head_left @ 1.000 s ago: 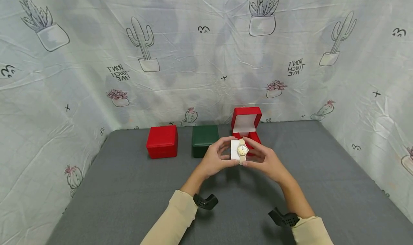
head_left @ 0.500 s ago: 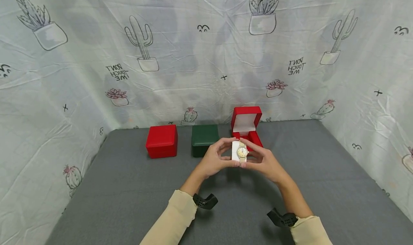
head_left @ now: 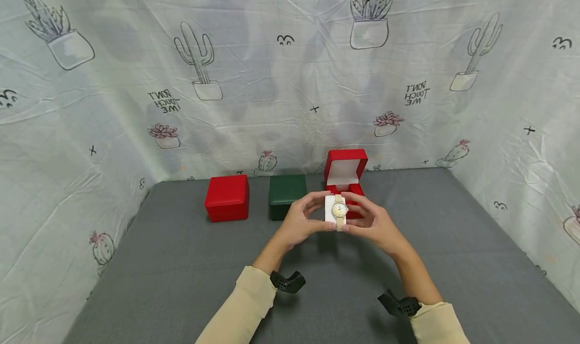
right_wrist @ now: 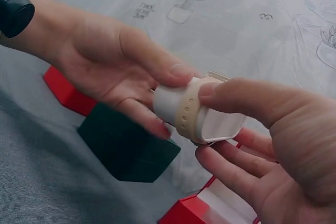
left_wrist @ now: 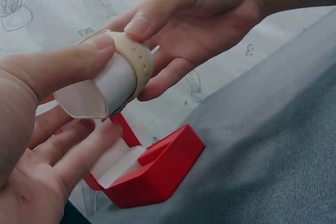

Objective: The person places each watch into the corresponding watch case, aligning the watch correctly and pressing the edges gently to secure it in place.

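Note:
A wristwatch (head_left: 339, 210) with a round pale face and a cream strap is wrapped around a white watch cushion (head_left: 329, 209), held above the table between both hands. My left hand (head_left: 300, 222) grips the cushion on its left side, thumb on the near edge. My right hand (head_left: 373, 225) holds the watch and cushion from the right. In the right wrist view its thumb lies on the strap (right_wrist: 188, 113), beside the row of holes. Just behind the hands stands an open red watch box (head_left: 346, 155) with a white-lined lid; the hands partly hide its base.
A closed green box (head_left: 288, 189) stands left of the open one, partly behind my left hand. Further left is a closed red box (head_left: 227, 198). The grey tabletop (head_left: 181, 283) ends at a printed white curtain (head_left: 254, 82) on the back and sides.
Compared with a second ago, the watch sits slightly further left over the cushion. The right fingers have shifted a little on it; the boxes have stayed put.

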`<act>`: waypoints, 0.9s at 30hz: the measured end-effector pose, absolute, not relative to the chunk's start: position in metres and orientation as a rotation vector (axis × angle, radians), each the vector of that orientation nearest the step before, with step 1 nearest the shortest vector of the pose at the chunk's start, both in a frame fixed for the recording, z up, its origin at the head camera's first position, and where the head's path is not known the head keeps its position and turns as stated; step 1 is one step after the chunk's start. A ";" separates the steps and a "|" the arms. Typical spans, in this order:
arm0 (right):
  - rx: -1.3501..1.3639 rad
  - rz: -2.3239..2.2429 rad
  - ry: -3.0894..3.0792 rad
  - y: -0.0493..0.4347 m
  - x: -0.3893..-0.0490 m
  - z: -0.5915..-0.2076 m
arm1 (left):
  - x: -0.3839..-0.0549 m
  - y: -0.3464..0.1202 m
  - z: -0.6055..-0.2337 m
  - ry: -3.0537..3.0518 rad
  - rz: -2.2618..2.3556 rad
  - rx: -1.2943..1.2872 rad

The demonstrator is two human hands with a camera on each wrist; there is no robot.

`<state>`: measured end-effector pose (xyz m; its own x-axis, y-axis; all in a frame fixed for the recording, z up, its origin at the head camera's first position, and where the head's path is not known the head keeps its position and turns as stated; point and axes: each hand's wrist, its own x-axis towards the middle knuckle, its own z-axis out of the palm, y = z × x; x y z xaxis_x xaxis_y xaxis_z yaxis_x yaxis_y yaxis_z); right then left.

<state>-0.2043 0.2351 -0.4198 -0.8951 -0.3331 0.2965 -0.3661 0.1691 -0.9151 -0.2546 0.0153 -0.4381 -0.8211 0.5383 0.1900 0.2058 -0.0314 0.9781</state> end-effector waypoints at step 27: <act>0.645 1.918 -2.398 0.243 -0.208 -0.433 | -0.254 0.022 -0.439 2.143 1.761 0.951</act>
<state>-0.2081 0.2430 -0.4328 -0.9154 -0.3120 0.2543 -0.3167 0.1685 -0.9334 -0.2538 0.0223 -0.4390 -0.7701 0.5937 0.2333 0.3441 0.0786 0.9357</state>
